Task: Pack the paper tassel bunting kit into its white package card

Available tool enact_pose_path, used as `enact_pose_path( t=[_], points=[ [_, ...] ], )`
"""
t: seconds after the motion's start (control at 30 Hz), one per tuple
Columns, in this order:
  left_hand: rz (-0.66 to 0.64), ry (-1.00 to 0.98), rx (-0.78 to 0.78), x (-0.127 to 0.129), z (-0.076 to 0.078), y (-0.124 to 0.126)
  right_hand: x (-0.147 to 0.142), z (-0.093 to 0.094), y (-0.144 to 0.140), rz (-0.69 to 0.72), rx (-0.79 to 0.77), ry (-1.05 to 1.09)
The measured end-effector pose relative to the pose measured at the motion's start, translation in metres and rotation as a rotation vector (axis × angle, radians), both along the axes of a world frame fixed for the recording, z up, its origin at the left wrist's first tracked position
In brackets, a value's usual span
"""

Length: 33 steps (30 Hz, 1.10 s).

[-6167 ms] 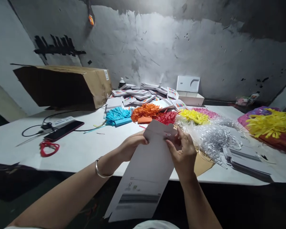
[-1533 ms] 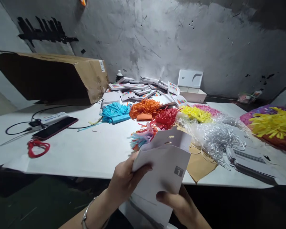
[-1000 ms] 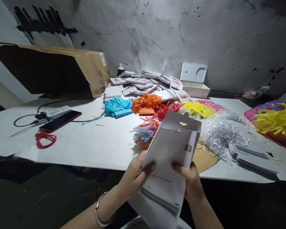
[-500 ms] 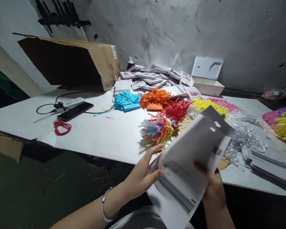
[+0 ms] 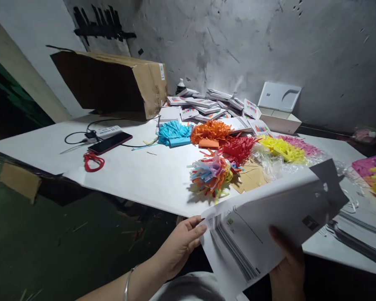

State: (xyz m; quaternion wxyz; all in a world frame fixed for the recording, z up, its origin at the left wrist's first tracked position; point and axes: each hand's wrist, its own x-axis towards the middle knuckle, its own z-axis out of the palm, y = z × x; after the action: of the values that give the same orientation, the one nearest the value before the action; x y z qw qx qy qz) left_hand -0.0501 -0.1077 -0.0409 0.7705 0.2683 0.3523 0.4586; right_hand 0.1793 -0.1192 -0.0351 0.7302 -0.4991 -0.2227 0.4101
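My left hand (image 5: 183,242) pinches the left edge of a white printed box blank (image 5: 263,213), thumb on top and fingers beneath. The blank has dark line printing, a small green mark and a punched tab at its far right end. Around its near right edge my right hand (image 5: 286,255) is closed, thumb on its face and the other fingers hidden below. The sheet is tilted over the table's front edge. Just beyond it lies a bundle of mixed-colour paper tassels (image 5: 211,173).
Blue (image 5: 174,133), orange (image 5: 210,133), red (image 5: 240,148) and yellow tassels (image 5: 282,148) lie behind. A pile of flat packs (image 5: 207,104) stands by the wall, beside a big carton (image 5: 113,85). More blanks (image 5: 360,238) lie right. A phone (image 5: 110,143) and red cord (image 5: 93,162) are left.
The box blank has swung flatter, its tabbed end moving right and down. My left hand has gone from partly open beside it to pinching its left edge. The view has shifted slightly.
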Motion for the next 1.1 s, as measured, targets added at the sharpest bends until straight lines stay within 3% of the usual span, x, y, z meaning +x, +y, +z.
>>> enact_pose_path(
  t=[0.3,0.5,0.67,0.77,0.83,0.9,1.0,1.1],
  points=[
    [-0.060,-0.234,-0.104,0.002,-0.005,-0.003,0.002,-0.019,-0.004,-0.045,-0.074,0.162],
    [0.019,-0.326,-0.204,0.009,-0.002,-0.008,-0.005,-0.037,0.000,0.028,-0.056,0.127],
    [-0.265,-0.388,-0.255,0.000,-0.009,-0.014,-0.003,-0.049,0.003,0.103,-0.079,0.083],
    [-0.319,0.023,-0.048,-0.026,-0.010,-0.003,0.007,-0.043,-0.003,0.048,-0.085,0.083],
    [-0.213,0.413,0.179,-0.042,-0.006,0.007,0.012,-0.036,-0.010,0.002,-0.143,0.080],
    [-0.068,0.618,0.405,-0.047,0.002,0.014,0.009,-0.028,-0.015,0.032,-0.204,0.077],
    [-0.060,0.639,0.705,-0.026,0.011,0.016,-0.008,-0.021,-0.020,0.255,-0.173,0.065],
    [-0.014,0.574,0.758,0.007,0.012,0.017,-0.024,-0.019,-0.021,0.452,-0.083,0.043]
  ],
)
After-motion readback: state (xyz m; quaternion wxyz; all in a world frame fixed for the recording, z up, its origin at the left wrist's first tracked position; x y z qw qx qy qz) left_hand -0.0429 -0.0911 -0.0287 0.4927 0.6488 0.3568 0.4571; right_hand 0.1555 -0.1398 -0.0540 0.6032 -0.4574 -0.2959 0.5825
